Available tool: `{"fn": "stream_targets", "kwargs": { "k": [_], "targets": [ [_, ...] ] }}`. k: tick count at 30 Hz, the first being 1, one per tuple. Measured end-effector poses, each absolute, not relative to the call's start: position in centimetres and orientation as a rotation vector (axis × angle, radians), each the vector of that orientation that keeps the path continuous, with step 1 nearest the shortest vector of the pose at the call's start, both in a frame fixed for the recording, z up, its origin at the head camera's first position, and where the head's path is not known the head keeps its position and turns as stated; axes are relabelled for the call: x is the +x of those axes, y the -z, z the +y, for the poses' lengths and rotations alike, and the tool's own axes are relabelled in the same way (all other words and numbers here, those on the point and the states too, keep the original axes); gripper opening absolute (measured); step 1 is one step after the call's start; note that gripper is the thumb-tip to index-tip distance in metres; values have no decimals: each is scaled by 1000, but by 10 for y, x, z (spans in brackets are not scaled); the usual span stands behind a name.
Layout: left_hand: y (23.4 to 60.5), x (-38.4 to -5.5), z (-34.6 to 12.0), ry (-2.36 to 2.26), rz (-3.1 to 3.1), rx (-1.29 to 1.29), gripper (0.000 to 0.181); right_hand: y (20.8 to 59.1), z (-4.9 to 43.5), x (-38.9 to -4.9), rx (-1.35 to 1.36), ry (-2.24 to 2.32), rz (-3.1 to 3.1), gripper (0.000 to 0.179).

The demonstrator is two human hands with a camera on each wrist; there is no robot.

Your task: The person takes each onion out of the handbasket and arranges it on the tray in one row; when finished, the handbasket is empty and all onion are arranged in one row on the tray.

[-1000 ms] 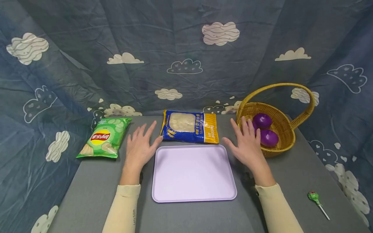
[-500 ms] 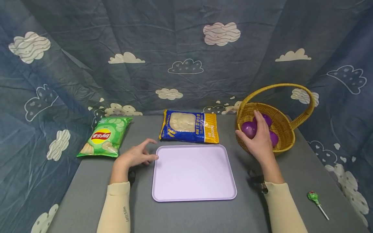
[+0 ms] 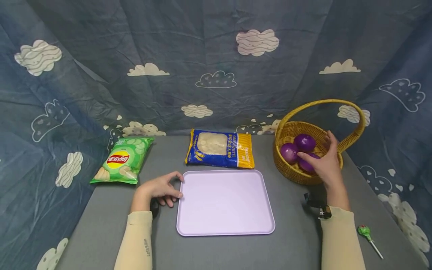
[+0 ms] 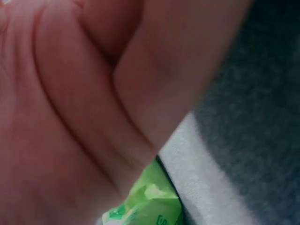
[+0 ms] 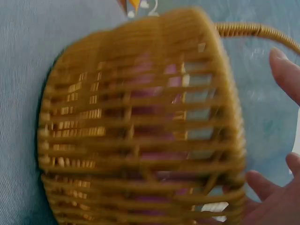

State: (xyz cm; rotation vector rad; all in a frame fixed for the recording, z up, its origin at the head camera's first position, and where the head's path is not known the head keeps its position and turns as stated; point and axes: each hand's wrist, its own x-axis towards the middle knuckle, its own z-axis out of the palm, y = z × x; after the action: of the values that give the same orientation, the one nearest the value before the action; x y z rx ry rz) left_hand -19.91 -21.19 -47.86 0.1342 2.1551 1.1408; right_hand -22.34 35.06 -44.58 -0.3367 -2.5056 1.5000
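Observation:
My left hand [image 3: 160,189] is at the left side of the lilac tray [image 3: 226,202], with thumb and index fingertips right at its rim and the other fingers bent below. In the left wrist view, the palm [image 4: 70,117] fills most of the picture. My right hand [image 3: 327,163] reaches over the wicker basket [image 3: 291,174], thumb and fingers apart around the nearest of three glossy purple, onion-like round things [image 3: 308,162]. The other two, one on the left [image 3: 289,153] and one behind [image 3: 305,142], lie beside it. From the right wrist, fingers [image 5: 262,185] show at the basket's rim.
A green Lay's chip bag [image 3: 123,161] lies at the back left. Behind the tray is a blue and yellow pasta bag [image 3: 219,148]. A lollipop [image 3: 368,238] lies at the front right. The basket's tall handle [image 3: 324,102] arches above it; a cloud-patterned curtain [image 3: 216,45] hangs behind.
My right hand has moved right, from in front of the basket to over its right part. My left hand has come down and inward to the tray's left rim, its fingers more bent.

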Motion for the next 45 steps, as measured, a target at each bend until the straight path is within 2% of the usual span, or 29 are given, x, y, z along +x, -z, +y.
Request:
{"fn": "stream_targets", "kwargs": {
  "k": [13, 32, 45],
  "targets": [
    [480, -198, -209, -1142, 2160, 92, 55, 445, 366, -236, -447, -1582, -2659, 127],
    [478, -196, -206, -1133, 2171, 91, 55, 447, 374, -250, -643, -1657, -2759, 121],
    [480, -197, -205, -1155, 2144, 78, 56, 451, 377, -252, -556, -1697, -2791, 112]
  ]
}}
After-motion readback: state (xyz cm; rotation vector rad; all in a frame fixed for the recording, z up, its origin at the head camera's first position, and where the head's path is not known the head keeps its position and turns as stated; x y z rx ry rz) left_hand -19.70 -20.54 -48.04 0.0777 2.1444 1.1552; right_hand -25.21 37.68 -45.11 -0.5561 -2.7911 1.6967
